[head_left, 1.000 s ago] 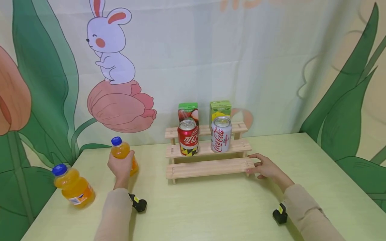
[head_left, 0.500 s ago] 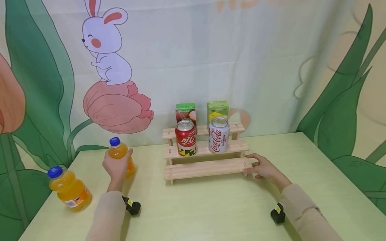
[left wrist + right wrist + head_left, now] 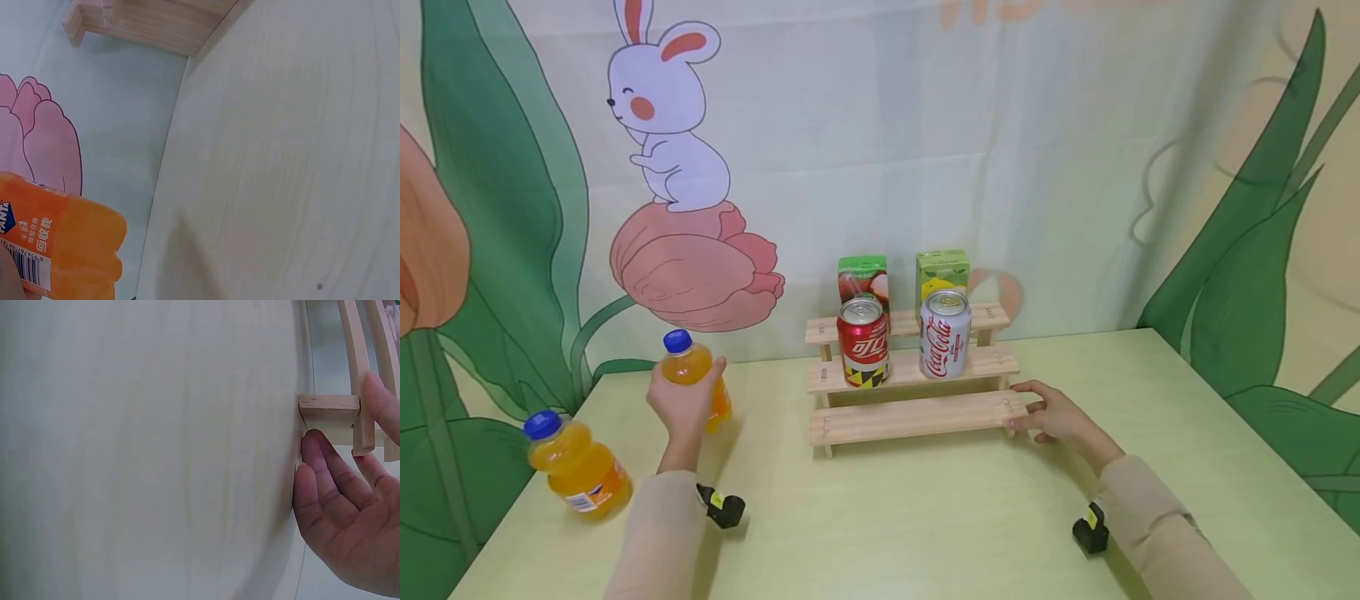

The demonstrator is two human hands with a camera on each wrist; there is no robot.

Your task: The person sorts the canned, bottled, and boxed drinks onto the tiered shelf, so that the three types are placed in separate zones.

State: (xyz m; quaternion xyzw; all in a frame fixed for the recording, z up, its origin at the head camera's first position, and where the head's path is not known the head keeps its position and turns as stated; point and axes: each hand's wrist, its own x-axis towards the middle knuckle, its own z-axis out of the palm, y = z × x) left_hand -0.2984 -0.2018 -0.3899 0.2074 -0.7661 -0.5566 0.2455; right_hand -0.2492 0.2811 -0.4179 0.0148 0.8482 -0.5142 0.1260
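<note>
My left hand (image 3: pixel 683 408) grips an orange soda bottle (image 3: pixel 688 365) with a blue cap, slightly tilted, fingers wrapped round its middle. In the left wrist view the base of this Fanta bottle (image 3: pixel 81 244) shows above the table, with a shadow on the wood. At the right end of a three-tier wooden rack (image 3: pixel 917 419), my right hand (image 3: pixel 1056 417) holds the lowest step. The right wrist view shows the thumb (image 3: pixel 382 403) over the step's board (image 3: pixel 359 369) and the other fingers curled beside its leg.
A second orange soda bottle (image 3: pixel 587 479) stands at the table's left. On the rack's middle step are a red can (image 3: pixel 865 346) and a white Coca-Cola can (image 3: pixel 946 337). Behind them, two juice boxes, a lychee one (image 3: pixel 862 275) and a green one (image 3: pixel 943 271), occupy the top step.
My left hand has lifted the bottle a little and moved slightly left with it. My right hand stays at the rack's end. The head view has shifted a bit.
</note>
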